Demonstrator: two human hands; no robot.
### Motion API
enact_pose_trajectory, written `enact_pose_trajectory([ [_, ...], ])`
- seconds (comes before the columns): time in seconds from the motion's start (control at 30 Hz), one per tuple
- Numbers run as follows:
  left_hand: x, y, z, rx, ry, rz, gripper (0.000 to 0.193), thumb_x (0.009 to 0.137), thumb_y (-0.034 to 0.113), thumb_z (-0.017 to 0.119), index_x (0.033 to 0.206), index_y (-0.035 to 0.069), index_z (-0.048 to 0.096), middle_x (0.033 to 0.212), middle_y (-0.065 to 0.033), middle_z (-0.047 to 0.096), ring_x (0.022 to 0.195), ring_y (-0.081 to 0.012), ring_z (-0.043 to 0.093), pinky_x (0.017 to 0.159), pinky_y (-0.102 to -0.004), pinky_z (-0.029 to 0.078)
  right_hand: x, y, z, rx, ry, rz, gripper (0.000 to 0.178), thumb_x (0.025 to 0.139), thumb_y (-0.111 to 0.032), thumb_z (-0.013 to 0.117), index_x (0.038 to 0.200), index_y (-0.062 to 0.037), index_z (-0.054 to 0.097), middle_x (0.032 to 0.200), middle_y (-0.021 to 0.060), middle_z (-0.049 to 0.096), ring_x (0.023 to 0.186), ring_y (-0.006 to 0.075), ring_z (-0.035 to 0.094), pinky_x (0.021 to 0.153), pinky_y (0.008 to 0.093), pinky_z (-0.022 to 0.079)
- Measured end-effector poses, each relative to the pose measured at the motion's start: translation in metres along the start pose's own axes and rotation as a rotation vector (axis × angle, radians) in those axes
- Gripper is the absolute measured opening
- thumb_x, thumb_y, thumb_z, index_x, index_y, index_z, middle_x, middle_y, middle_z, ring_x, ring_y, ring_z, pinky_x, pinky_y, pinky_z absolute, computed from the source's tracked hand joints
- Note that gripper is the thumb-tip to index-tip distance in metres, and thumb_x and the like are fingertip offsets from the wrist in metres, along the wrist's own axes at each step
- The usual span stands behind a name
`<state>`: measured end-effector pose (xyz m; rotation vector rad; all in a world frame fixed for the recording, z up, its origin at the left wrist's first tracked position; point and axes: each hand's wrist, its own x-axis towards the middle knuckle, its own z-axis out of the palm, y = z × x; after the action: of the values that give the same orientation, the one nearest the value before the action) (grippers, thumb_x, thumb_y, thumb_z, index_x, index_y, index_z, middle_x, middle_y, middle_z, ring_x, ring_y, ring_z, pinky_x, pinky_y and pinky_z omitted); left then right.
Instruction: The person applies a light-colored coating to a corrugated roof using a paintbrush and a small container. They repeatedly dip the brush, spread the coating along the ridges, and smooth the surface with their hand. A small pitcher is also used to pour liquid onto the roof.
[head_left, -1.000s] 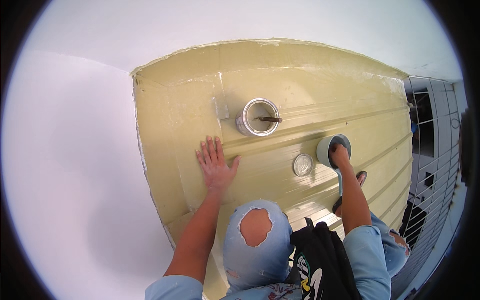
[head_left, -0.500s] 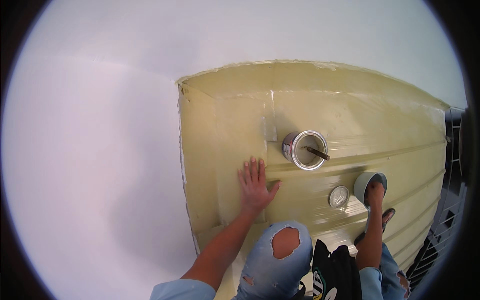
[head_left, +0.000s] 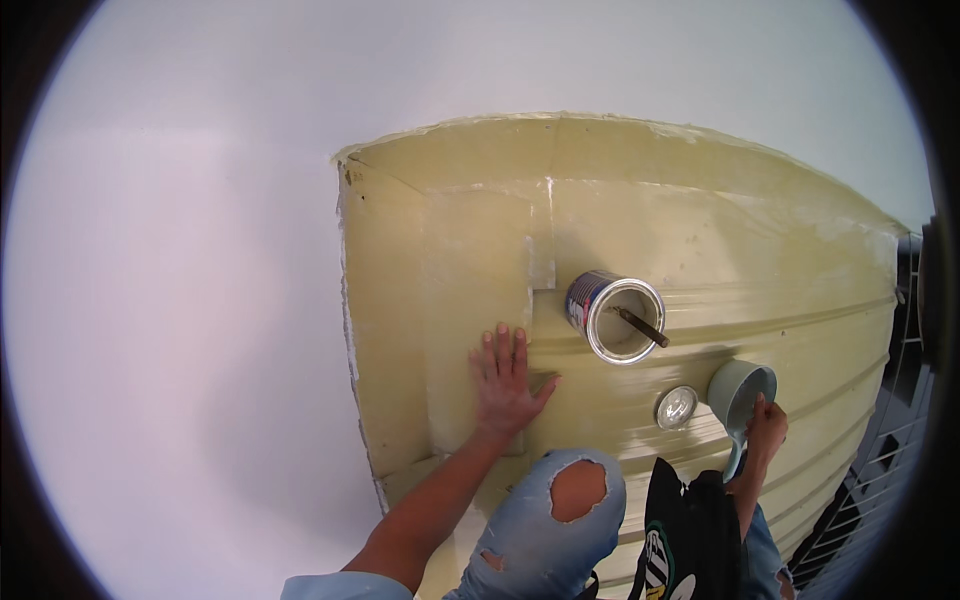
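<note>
My left hand [head_left: 507, 395] lies flat with fingers spread on the yellowish ribbed metal sheet [head_left: 480, 260], holding nothing. On the right, my right hand [head_left: 766, 428] is at the near rim of a grey-green dipper [head_left: 727, 388] with a handle. Its fingers are bent together and one fingertip reaches over the rim. Whether they pinch the rim or something small is hidden. Between my hands stands an open metal can [head_left: 590, 298] with pale contents, a dark stick [head_left: 645, 328] leaning in it. A round silver lid [head_left: 677, 408] lies beside the dipper.
A white wall [head_left: 180, 300] rises along the left and far sides, meeting the sheet at a rough sealed edge. Raised ribs run across the sheet. White metal bars [head_left: 880, 480] border it at the right. My bent knee [head_left: 578, 490] is close to my left hand.
My right hand has come out of the dipper's inside to its near right rim. The left hand stays flat on the sheet. The whole view has shifted slightly.
</note>
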<state>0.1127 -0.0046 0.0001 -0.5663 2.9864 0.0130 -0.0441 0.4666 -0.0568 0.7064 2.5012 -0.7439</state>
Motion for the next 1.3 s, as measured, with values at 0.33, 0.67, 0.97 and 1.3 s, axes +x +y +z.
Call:
enact_pose_trajectory([
  [0.33, -0.001, -0.003, -0.002, -0.089, -0.047, -0.017, 0.104, 0.093, 0.07, 0.062, 0.166, 0.004, 0.028, 0.175, -0.0222, 0.017, 0.161, -0.0435, 0.012, 0.126, -0.0683, 0.01, -0.041, -0.15, -0.035, 0.152, 0.22, -0.334, 0.037, 0.103, -0.033, 0.07, 0.09, 0.0018, 0.069, 0.067, 0.0039, 0.062, 0.064, 0.0099, 0.053, 0.061, 0.0305, 0.046],
  [0.67, -0.001, -0.006, 0.005, -0.121, -0.031, -0.014, 0.103, 0.095, 0.069, 0.058, 0.167, 0.005, 0.023, 0.174, -0.0215, 0.017, 0.161, -0.0436, 0.014, 0.127, -0.0672, 0.01, -0.153, -0.457, 0.117, 0.119, -0.269, -1.062, 0.062, 0.1, -0.059, 0.064, 0.073, -0.0034, 0.071, 0.056, 0.013, 0.06, 0.054, 0.0335, 0.061, 0.056, 0.0418, 0.05],
  [0.97, 0.0, -0.005, 0.001, -0.12, 0.052, 0.013, 0.099, 0.092, 0.064, 0.065, 0.163, 0.003, 0.033, 0.173, -0.0225, 0.021, 0.159, -0.0452, 0.019, 0.125, -0.0685, 0.016, -0.181, -0.573, 0.226, 0.074, -0.126, -1.025, 0.088, 0.09, -0.085, 0.054, 0.054, -0.0042, 0.059, 0.052, 0.0148, 0.056, 0.053, 0.0336, 0.062, 0.051, 0.046, 0.049],
  [1.3, 0.0, -0.004, -0.002, -0.087, 0.039, 0.016, 0.095, 0.091, 0.064, 0.065, 0.157, 0.001, 0.042, 0.172, -0.0234, 0.024, 0.159, -0.0457, 0.02, 0.126, -0.0685, 0.016, -0.175, -0.587, 0.238, 0.105, -0.068, -0.938, 0.09, 0.088, -0.088, 0.053, 0.058, -0.0043, 0.064, 0.058, 0.0148, 0.063, 0.059, 0.0345, 0.066, 0.053, 0.0459, 0.05],
])
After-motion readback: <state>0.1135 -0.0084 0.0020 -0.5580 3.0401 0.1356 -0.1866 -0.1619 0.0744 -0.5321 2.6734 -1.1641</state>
